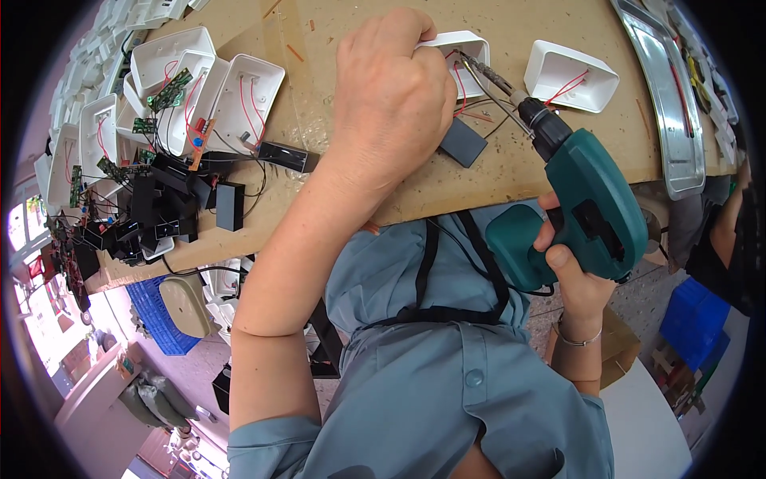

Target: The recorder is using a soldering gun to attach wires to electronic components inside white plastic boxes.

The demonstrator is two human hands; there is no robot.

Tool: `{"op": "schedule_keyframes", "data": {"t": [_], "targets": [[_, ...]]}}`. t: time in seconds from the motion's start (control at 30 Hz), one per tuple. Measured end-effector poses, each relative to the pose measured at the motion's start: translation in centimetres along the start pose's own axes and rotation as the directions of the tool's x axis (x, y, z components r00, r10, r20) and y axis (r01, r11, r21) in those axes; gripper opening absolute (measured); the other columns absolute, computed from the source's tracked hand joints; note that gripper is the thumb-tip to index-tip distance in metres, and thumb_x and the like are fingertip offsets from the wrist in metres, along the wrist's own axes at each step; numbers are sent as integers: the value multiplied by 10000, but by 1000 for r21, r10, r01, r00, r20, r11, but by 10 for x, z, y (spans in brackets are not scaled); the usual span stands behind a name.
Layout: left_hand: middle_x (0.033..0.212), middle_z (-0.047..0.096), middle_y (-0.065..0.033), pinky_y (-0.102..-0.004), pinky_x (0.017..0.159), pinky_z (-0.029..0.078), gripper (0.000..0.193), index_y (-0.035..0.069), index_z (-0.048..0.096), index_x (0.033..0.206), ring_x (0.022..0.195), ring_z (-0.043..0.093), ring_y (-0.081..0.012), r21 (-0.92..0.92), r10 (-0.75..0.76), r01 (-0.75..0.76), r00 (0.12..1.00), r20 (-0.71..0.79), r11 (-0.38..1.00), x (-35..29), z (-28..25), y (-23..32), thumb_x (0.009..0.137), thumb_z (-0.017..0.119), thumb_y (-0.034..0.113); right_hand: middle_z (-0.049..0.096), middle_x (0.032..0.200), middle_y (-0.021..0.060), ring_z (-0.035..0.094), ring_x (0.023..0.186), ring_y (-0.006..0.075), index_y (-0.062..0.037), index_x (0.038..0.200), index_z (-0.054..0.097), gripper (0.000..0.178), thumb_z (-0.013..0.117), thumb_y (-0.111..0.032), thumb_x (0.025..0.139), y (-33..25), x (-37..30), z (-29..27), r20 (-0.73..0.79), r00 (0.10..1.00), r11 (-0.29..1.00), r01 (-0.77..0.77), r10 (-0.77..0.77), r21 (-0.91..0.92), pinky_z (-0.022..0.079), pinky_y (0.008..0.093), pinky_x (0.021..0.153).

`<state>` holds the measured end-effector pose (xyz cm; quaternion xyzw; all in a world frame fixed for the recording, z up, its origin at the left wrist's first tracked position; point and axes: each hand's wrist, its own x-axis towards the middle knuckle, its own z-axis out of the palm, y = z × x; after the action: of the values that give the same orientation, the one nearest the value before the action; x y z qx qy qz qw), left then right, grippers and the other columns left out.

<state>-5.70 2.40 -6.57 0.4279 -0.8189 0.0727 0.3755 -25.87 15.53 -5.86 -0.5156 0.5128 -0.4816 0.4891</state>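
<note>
My right hand (570, 263) is wrapped round the grip of a green soldering gun (594, 191) with a black collar and a thin metal feed tube. Its tip reaches into a white plastic housing (471, 46) with red wires. Over the left edge of that housing, my left hand (391, 96) is closed, its fingertips partly hidden behind the hand. Just below the housing lies a dark grey box (463, 142), with a black wire by it. A second white housing (570, 76) with red wires rests to the right of the tool.
On the left are several white housings (247, 104) with red wires, green circuit boards (170, 92) and a pile of black boxes (163, 195). A metal tray (685, 172) stands at the right of the brown tabletop (303, 88). Another person's arm (728, 215) shows at the far right.
</note>
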Motion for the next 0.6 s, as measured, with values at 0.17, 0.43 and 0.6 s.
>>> {"op": "schedule_keyframes", "data": {"t": [0.17,0.43,0.6], "targets": [[833,559,-113,-354,654,424,32,-12,579,682,741,541,-261,27,8,-9,999,33,1000,8,-13,6,679,601,11,555,1010,164,542,710,138,69,1201,436,548,670,-169,766,-1,2,2,-13,1000,1000,1,-1,-7,463,257,631],[840,527,-156,-406,661,399,81,-22,514,662,745,502,-332,-55,-37,41,997,75,998,6,-1,-3,632,589,-15,554,967,139,541,712,146,60,1152,471,489,684,-133,757,-3,2,2,-26,1000,999,-10,9,-49,462,257,634],[837,528,-163,-408,660,403,74,-24,511,659,742,502,-334,-75,309,-407,789,-532,911,2,36,-28,644,582,-6,557,928,121,544,711,149,56,1108,493,422,671,-105,760,-5,1,2,-22,1000,997,-12,11,-71,462,262,637]]}}
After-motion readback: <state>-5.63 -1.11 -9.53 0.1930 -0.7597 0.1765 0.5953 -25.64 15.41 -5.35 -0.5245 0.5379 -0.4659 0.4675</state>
